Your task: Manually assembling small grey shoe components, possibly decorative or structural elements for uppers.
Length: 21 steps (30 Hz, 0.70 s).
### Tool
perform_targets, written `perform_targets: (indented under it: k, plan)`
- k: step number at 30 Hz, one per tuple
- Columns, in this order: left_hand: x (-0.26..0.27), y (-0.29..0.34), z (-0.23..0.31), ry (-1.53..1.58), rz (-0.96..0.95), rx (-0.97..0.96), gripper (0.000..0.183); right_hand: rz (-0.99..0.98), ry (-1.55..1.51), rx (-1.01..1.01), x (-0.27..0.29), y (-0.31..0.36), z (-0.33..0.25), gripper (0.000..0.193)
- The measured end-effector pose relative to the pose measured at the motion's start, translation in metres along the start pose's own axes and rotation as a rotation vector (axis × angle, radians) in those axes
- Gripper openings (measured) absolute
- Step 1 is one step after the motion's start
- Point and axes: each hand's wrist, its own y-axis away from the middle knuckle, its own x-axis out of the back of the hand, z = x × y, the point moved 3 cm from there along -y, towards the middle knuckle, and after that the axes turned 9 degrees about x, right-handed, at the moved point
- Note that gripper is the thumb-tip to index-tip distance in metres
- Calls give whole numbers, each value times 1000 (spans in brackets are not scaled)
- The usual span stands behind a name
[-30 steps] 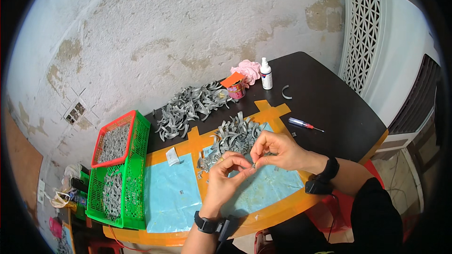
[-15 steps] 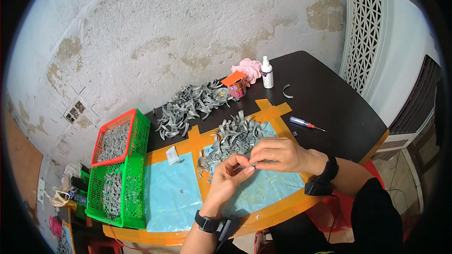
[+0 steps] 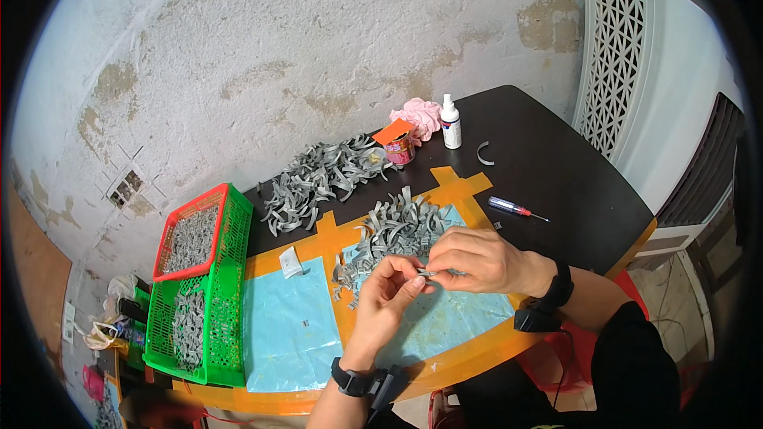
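Note:
My left hand [image 3: 383, 302] and my right hand [image 3: 475, 260] meet fingertip to fingertip over the blue sheet [image 3: 445, 326]. Both are closed in a pinch around a small grey piece [image 3: 424, 272], mostly covered by the fingers. Just beyond them lies a heap of curved grey strips [image 3: 397, 226], with tiny grey bits at its left edge. Farther back, against the wall, is a larger pile of similar curved strips [image 3: 318, 183].
On the left stand a green basket [image 3: 226, 302] and a red-rimmed basket [image 3: 216, 250], holding small grey pieces. A screwdriver [image 3: 513, 207], spray bottle [image 3: 451, 123], pink cloth [image 3: 419, 117] and tin [image 3: 400, 148] lie behind. Orange tape [image 3: 342, 230] borders the blue sheets.
My fingers have shifted slightly around the small piece, and the right hand's fingers have lifted a little. A blurred dark shape has appeared at the lower left edge.

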Motion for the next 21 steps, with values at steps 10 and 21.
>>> perform_targets:
  k: [10, 21]
  plan:
    - [5, -5, -9, -146, 130, -14, 21, 6, 29, 1, 2, 0, 1, 17]
    - [7, -1, -5, -415, 257, -108, 3, -55, -104, -71, -4, 5, 4, 16]
